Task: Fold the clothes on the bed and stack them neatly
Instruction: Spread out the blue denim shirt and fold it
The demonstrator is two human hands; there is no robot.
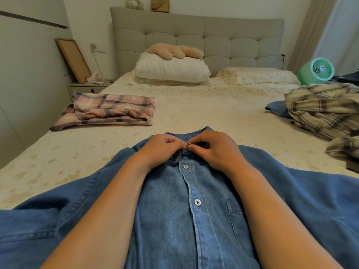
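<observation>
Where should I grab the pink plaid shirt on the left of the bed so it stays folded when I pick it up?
Probably by the two short ends of the pink plaid shirt, one hand sliding under each from left and right. It lies as a flat, wide folded bundle with loose layers spilling at its near-left edge, so lifting from underneath should keep them together.

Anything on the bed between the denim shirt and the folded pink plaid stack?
Nothing visible. Both hands, left hand and right hand, pinch the denim shirt at its collar; bare bedspread lies between it and the folded pink plaid stack.
</observation>
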